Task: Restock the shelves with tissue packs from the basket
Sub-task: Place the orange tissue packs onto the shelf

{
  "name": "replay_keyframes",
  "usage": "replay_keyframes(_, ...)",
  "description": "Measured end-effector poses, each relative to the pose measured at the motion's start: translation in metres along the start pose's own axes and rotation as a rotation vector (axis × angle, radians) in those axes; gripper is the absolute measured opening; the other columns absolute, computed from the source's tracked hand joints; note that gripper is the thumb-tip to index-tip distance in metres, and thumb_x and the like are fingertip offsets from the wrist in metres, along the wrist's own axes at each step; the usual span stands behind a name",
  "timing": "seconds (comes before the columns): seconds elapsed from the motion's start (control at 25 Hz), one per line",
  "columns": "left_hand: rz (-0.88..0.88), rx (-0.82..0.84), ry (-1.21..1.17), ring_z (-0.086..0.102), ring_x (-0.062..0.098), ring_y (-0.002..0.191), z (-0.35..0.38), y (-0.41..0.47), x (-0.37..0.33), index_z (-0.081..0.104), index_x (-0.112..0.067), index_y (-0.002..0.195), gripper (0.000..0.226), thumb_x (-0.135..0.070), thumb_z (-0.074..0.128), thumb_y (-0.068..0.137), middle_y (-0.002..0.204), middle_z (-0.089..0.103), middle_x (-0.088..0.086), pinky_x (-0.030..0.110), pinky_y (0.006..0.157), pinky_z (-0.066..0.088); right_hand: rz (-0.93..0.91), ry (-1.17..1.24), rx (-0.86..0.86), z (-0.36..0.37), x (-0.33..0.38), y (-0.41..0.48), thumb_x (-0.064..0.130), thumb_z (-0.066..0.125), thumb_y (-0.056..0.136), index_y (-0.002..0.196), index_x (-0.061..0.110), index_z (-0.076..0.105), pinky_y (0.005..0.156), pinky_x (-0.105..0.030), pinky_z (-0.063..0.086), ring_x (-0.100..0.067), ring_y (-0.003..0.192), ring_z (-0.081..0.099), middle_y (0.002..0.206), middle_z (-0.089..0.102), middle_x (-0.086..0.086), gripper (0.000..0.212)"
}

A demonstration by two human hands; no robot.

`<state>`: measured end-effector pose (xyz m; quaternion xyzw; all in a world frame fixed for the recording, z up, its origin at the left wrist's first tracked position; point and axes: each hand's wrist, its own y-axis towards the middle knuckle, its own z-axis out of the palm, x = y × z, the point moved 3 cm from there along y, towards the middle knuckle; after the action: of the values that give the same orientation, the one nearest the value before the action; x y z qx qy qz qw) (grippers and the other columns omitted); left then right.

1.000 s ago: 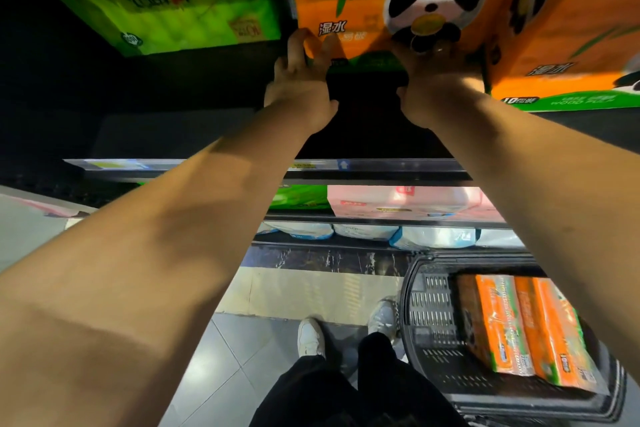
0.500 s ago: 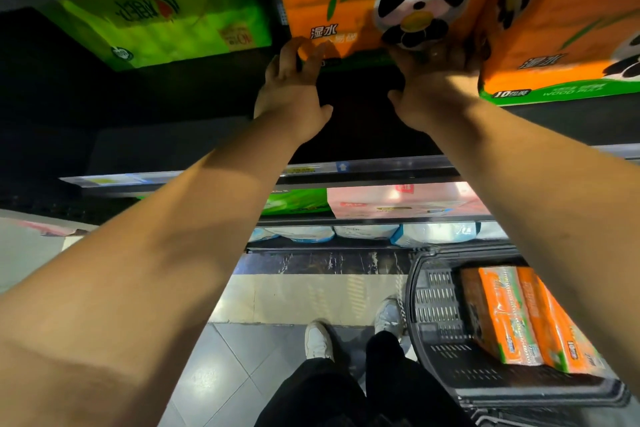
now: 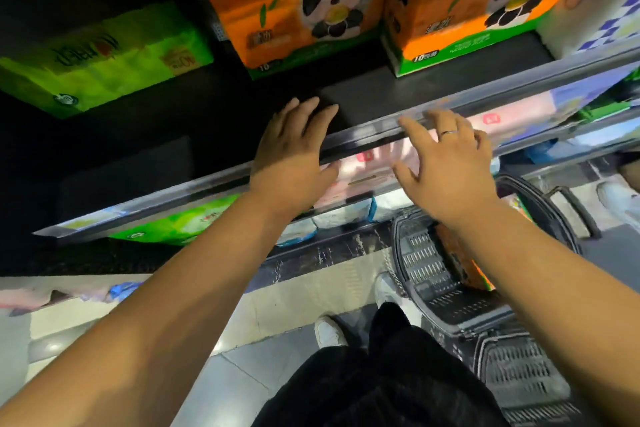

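Observation:
An orange panda tissue pack (image 3: 298, 7) stands on the dark shelf (image 3: 363, 94), beside a second orange panda pack (image 3: 478, 0) to its right. My left hand (image 3: 291, 156) and my right hand (image 3: 446, 163) hover with fingers spread over the shelf's front edge, below the packs, touching neither and holding nothing. A black basket (image 3: 446, 288) sits on the floor at the lower right with an orange pack (image 3: 460, 260) in it, mostly hidden by my right forearm.
A green tissue pack (image 3: 104, 55) lies on the same shelf at the left. Lower shelves hold green (image 3: 173, 225), pink (image 3: 377, 163) and white packs. A second basket (image 3: 523, 374) is nearest me. My shoes (image 3: 329, 333) stand on the tiled floor.
Both hands have let go of the orange panda pack and drawn back toward the shelf's front edge, fingers now spread. The pack stays on the shelf. The view has tilted.

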<state>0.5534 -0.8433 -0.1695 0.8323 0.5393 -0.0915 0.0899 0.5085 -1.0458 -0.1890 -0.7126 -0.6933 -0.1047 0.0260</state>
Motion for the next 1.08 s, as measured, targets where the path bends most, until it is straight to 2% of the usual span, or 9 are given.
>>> replay_keyframes(0.16,0.220,0.020,-0.022,0.036,0.035,0.136,0.017,-0.025,-0.045,0.044,-0.015,0.141,0.070,-0.047,0.053,0.080,0.146,0.043,0.013,0.048,0.112,0.032,0.150,-0.007,0.006,-0.003,-0.021,-0.072,0.047,0.055,0.079,0.136,0.025,0.050,0.095,-0.054,0.036,-0.037,0.123,0.045,0.136,0.049,-0.015,0.060)
replay_keyframes(0.28,0.337,0.056,-0.051,0.041,0.039,0.133,0.035,-0.043,-0.076,0.045,-0.012,0.139,0.071,-0.040,0.061,0.076,0.143,0.047,0.016,0.053,0.110,0.034,0.274,0.015,0.013,-0.003,-0.035,-0.120,0.045,0.063,0.079,0.135,0.025,0.052,0.094,-0.053,0.037,-0.036,0.122,0.045,0.134,0.050,-0.013,0.061)
replay_keyframes(0.4,0.434,0.084,-0.080,0.041,0.038,0.133,0.055,-0.057,-0.109,0.039,-0.015,0.140,0.074,-0.038,0.069,0.076,0.142,0.048,0.015,0.055,0.109,0.034,0.418,0.049,0.053,0.000,-0.057,-0.166,0.045,0.068,0.078,0.136,0.025,0.051,0.095,-0.054,0.035,-0.036,0.126,0.044,0.137,0.049,-0.013,0.063)
replay_keyframes(0.56,0.530,0.205,-0.035,0.041,0.039,0.134,0.093,-0.055,-0.155,0.044,-0.011,0.142,0.081,-0.035,0.079,0.073,0.142,0.047,0.016,0.050,0.111,0.028,0.589,0.079,0.134,0.011,-0.100,-0.207,0.043,0.071,0.079,0.140,0.025,0.047,0.100,-0.054,0.031,-0.036,0.131,0.038,0.142,0.044,-0.014,0.068)
replay_keyframes(0.64,0.549,0.294,-0.007,0.035,0.037,0.138,0.111,-0.048,-0.177,0.039,-0.013,0.145,0.083,-0.036,0.077,0.075,0.147,0.042,0.015,0.047,0.114,0.023,0.646,0.077,0.199,0.019,-0.120,-0.220,0.046,0.067,0.082,0.142,0.026,0.042,0.103,-0.054,0.028,-0.034,0.134,0.033,0.146,0.039,-0.013,0.068)
replay_keyframes(0.76,0.571,0.452,0.030,0.017,0.030,0.146,0.146,-0.030,-0.217,0.023,-0.020,0.152,0.083,-0.039,0.067,0.084,0.157,0.025,0.008,0.039,0.119,0.008,0.712,0.095,0.260,0.036,-0.161,-0.233,0.050,0.063,0.084,0.143,0.028,0.038,0.103,-0.052,0.028,-0.033,0.136,0.031,0.147,0.037,-0.011,0.068)
replay_keyframes(0.84,0.592,0.513,0.073,0.009,0.027,0.147,0.171,-0.018,-0.239,0.015,-0.023,0.154,0.083,-0.042,0.062,0.088,0.159,0.016,0.005,0.036,0.119,0.003,0.753,0.116,0.318,0.051,-0.190,-0.236,0.053,0.061,0.084,0.146,0.029,0.033,0.105,-0.051,0.027,-0.031,0.137,0.029,0.148,0.035,-0.009,0.072)
replay_keyframes(1.08,0.640,0.651,0.146,0.007,0.027,0.147,0.271,0.020,-0.271,0.011,-0.023,0.154,0.084,-0.041,0.061,0.089,0.160,0.013,0.005,0.040,0.120,0.010,0.846,0.184,0.448,0.121,-0.260,-0.232,0.055,0.055,0.088,0.151,0.029,0.021,0.109,-0.051,0.026,-0.032,0.140,0.023,0.153,0.026,-0.009,0.076)
